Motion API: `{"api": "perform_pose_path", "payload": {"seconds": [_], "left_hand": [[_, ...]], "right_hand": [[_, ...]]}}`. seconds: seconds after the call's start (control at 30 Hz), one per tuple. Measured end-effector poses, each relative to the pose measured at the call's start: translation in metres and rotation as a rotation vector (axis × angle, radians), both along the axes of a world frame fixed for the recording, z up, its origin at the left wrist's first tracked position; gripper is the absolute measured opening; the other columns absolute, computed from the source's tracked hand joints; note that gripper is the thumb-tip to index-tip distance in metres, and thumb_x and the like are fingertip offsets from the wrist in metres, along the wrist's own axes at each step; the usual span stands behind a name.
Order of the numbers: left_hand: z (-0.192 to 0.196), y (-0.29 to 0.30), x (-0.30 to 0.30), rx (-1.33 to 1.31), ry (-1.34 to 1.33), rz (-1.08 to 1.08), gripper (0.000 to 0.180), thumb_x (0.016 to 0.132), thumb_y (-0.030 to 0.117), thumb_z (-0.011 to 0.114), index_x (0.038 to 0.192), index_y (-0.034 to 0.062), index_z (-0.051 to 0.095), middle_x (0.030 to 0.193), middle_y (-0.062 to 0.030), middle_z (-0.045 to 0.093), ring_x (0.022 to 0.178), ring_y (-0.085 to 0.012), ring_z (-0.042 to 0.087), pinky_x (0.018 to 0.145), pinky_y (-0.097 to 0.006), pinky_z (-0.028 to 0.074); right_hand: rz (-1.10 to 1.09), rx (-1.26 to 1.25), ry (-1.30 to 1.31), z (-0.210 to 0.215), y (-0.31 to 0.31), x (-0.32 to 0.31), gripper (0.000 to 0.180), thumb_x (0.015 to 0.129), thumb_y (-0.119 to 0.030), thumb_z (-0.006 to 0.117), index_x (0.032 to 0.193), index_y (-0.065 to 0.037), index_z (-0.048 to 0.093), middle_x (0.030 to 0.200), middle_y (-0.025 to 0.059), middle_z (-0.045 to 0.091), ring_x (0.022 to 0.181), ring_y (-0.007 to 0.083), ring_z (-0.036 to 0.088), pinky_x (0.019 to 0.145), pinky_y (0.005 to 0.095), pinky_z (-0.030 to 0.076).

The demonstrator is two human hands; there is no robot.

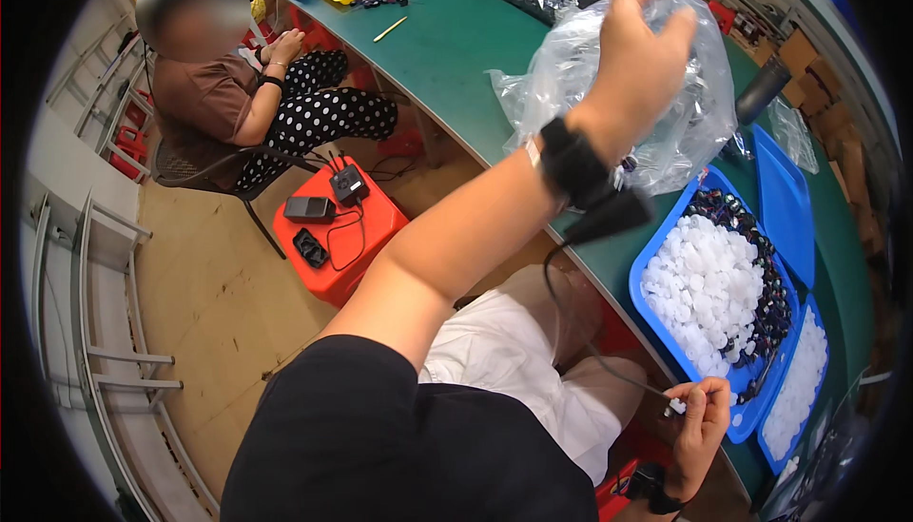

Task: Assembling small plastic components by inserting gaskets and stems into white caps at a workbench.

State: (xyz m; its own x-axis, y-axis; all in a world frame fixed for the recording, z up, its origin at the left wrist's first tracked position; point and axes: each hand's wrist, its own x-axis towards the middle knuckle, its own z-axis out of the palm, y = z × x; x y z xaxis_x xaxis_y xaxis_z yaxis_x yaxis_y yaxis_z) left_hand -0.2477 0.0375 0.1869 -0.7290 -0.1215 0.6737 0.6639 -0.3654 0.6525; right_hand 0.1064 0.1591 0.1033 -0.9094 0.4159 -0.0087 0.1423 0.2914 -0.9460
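My left hand (649, 42) is stretched far out over a big clear plastic bag (689, 113) on the green table. Its thumb and fingers are apart; whether they touch the film I cannot tell. A black band with a dark device (609, 213) sits on that wrist, and a thin cable hangs from it toward my right hand. Low at the table's near edge, my right hand (702, 417) pinches a small white piece (676, 407) between thumb and fingers. Just beyond it, a blue tray (639, 284) holds a heap of white discs (699, 275) and dark small parts (772, 318).
Another blue tray (794, 408) with white pieces and a blue lid (785, 203) lie farther right. A dark cylinder (764, 89) stands behind the bag. At left, a person (214, 94) sits by the table; a red stool (347, 261) bears black devices and cables.
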Motion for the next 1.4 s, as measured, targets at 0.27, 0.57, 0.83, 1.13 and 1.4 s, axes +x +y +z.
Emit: {"api": "perform_pose_path", "payload": {"seconds": [0.27, 0.57, 0.83, 1.13, 1.4], "left_hand": [[-0.074, -0.044, 0.185, -0.223, -0.734, -1.372, 0.022, 0.096, 0.017, 0.059, 0.112, 0.0014, 0.06, 0.095, -0.0022, 0.064, 0.085, -0.0084, 0.06, 0.08, -0.023, 0.05], [-0.151, -0.027, 0.25, -0.155, -1.076, -1.619, 0.036, 0.1, 0.03, 0.052, 0.123, 0.003, 0.052, 0.116, -0.0046, 0.056, 0.104, -0.013, 0.058, 0.093, -0.031, 0.05], [-0.17, -0.035, 0.254, -0.083, -1.166, -1.624, 0.037, 0.101, 0.03, 0.049, 0.128, 0.0034, 0.051, 0.117, -0.0046, 0.058, 0.103, -0.0132, 0.061, 0.09, -0.03, 0.051], [-0.193, -0.032, 0.26, -0.065, -1.162, -1.623, 0.023, 0.097, 0.028, 0.059, 0.107, 0.0077, 0.059, 0.093, 0.0039, 0.059, 0.084, -0.0041, 0.057, 0.073, -0.018, 0.047], [-0.197, -0.032, 0.255, -0.086, -1.123, -1.572, 0.026, 0.096, 0.029, 0.06, 0.11, 0.007, 0.058, 0.095, 0.0037, 0.058, 0.085, -0.0036, 0.056, 0.075, -0.018, 0.048]], "right_hand": [[0.041, 0.113, 0.091, -0.017, -0.021, 0.004, 0.013, 0.1, -0.01, 0.045, 0.092, 0.0, 0.045, 0.09, 0.0143, 0.07, 0.074, 0.0122, 0.058, 0.071, 0.0244, 0.046], [-0.134, 0.375, 0.403, -0.04, -0.039, 0.005, 0.007, 0.097, -0.006, 0.048, 0.093, -0.001, 0.049, 0.095, 0.0143, 0.064, 0.092, 0.0255, 0.061, 0.081, 0.0349, 0.048], [-0.237, 0.432, 0.382, -0.065, -0.048, 0.001, 0.009, 0.096, -0.01, 0.051, 0.093, -0.002, 0.053, 0.093, 0.0127, 0.067, 0.092, 0.0299, 0.062, 0.08, 0.0378, 0.049], [-0.257, -0.17, 0.317, -0.073, -0.055, 0.012, 0.007, 0.095, -0.002, 0.051, 0.101, 0.001, 0.049, 0.105, 0.0156, 0.063, 0.095, 0.0172, 0.059, 0.088, 0.0302, 0.047], [-0.286, -0.058, 0.251, -0.076, -0.05, 0.009, 0.009, 0.093, -0.005, 0.058, 0.09, 0.003, 0.057, 0.101, 0.0119, 0.063, 0.09, 0.0145, 0.058, 0.081, 0.0272, 0.047]]}}
